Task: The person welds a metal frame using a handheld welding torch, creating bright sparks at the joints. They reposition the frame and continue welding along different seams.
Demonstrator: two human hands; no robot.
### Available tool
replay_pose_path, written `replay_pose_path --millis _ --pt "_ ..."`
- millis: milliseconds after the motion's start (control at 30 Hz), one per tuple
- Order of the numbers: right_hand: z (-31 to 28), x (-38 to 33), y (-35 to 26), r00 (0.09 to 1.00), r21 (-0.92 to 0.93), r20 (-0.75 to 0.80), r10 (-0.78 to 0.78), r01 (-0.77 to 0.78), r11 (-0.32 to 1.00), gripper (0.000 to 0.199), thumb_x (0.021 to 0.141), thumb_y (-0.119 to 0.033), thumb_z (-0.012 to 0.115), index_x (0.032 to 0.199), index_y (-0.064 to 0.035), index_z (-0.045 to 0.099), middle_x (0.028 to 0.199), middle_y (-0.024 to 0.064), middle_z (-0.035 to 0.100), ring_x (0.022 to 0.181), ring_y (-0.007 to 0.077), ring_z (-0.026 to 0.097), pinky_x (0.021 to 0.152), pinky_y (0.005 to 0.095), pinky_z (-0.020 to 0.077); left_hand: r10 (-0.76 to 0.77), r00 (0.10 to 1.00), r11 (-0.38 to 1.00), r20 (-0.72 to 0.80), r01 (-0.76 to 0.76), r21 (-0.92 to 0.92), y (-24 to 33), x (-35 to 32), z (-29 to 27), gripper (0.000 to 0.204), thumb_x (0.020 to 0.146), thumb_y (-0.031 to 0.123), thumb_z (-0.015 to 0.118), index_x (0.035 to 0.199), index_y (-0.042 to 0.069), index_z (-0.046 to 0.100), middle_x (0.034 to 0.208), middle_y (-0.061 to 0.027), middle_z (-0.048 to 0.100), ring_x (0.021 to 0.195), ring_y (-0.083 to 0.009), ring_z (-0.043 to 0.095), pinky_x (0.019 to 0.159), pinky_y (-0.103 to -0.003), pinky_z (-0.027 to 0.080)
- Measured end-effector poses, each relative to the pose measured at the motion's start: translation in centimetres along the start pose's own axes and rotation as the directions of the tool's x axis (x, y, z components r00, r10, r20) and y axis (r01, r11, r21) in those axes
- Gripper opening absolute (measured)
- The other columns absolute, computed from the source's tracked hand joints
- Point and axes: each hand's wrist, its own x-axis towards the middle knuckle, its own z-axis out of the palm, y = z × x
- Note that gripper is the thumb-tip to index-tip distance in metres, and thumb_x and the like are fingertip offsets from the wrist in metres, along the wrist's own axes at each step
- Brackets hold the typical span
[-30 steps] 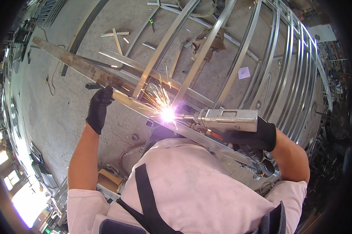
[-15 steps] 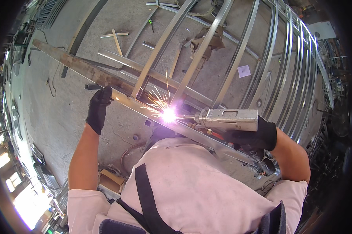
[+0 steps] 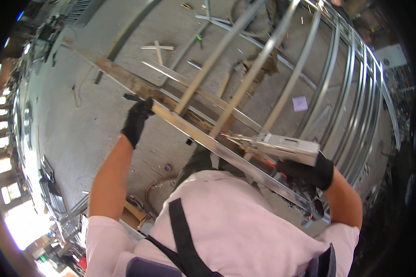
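In a black glove, my left hand (image 3: 138,121) grips the left part of a long square metal tube (image 3: 194,134) that runs slantwise in front of my body. My right hand (image 3: 311,171), also in a black glove, is closed around a silver handheld welding gun (image 3: 286,148). The gun's thin nozzle points left, its tip close to where a crossbar (image 3: 233,106) meets the tube. No arc burns at the tip. My fingers under the gun are partly hidden by its body.
Parallel metal bars (image 3: 305,57) of a large frame stretch away to the right. A rusty beam (image 3: 120,81) lies behind the tube. On the concrete floor are a pale paper square (image 3: 299,104), crossed offcuts (image 3: 158,49) and a cardboard box (image 3: 133,216). Sparks fly at the frame's far end.
The bright arc and sparks at the gun's nozzle have gone out. The nozzle now sits slightly right of its earlier spot along the tube. The whole view has shifted and blurred.
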Motion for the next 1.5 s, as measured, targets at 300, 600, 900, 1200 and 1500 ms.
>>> replay_pose_path --millis 300,600,900,1200,1500 --pt "3.0 -7.1 1.4 0.934 0.041 -0.319 -0.16 0.182 0.983 0.03 0.091 -0.013 0.074 0.117 -0.0006 0.066 0.084 0.007 0.069 0.067 0.0155 0.067 0.058 0.0305 0.0538 0.099 0.995 0.986 -0.013 -0.097 0.136 0.9 0.1 1.1 0.04 0.103 0.046 0.061 0.109 0.008 0.071 0.092 -0.0003 0.066 0.085 -0.0125 0.057 0.081 -0.031 0.048" --pt "0.7 -10.0 1.7 0.96 -0.017 -0.281 -0.002 -0.002 1.0 0.028 0.094 -0.013 0.073 0.117 -0.0001 0.067 0.08 0.0052 0.069 0.065 0.0128 0.065 0.056 0.0282 0.0514 0.475 0.871 0.757 -0.128 -0.33 0.563 -2.6 2.9 3.6 0.053 0.109 0.046 0.044 0.132 0.002 0.064 0.123 -0.0174 0.067 0.116 -0.0307 0.062 0.1 -0.042 0.048" --pt "-4.5 -5.8 3.0 0.999 -0.02 -0.018 0.03 -0.031 0.999 0.046 0.092 -0.027 0.079 0.127 -0.0002 0.065 0.087 0.0038 0.067 0.07 0.0118 0.064 0.061 0.0273 0.0533 0.136 0.85 0.774 -0.51 0.23 0.59 1.4 2.9 5.5 0.077 0.103 0.063 0.033 0.122 -0.001 0.071 0.127 -0.0265 0.068 0.121 -0.041 0.064 0.103 -0.05 0.049" --pt "-5.4 -3.4 3.3 0.981 0.024 0.191 -0.046 0.042 0.999 0.046 0.096 -0.027 0.073 0.132 -0.0013 0.063 0.087 0.004 0.065 0.071 0.0118 0.062 0.061 0.0268 0.0517 0.292 0.829 0.586 -0.476 0.238 0.774 -0.1 4.1 4.4 0.078 0.104 0.063 0.029 0.118 0.003 0.074 0.122 -0.025 0.07 0.117 -0.0432 0.065 0.101 -0.052 0.049" --pt "-4.9 -3.4 3.0 0.98 0.047 0.198 -0.008 -0.001 0.999 0.049 0.096 -0.026 0.073 0.137 -0.0015 0.06 0.091 0.0033 0.066 0.071 0.0114 0.059 0.061 0.0268 0.0504 0.197 0.804 0.707 -0.561 0.28 0.649 0.7 3.4 5.1 0.081 0.103 0.067 0.027 0.122 0.004 0.074 0.125 -0.0237 0.07 0.119 -0.0426 0.065 0.101 -0.052 0.049"
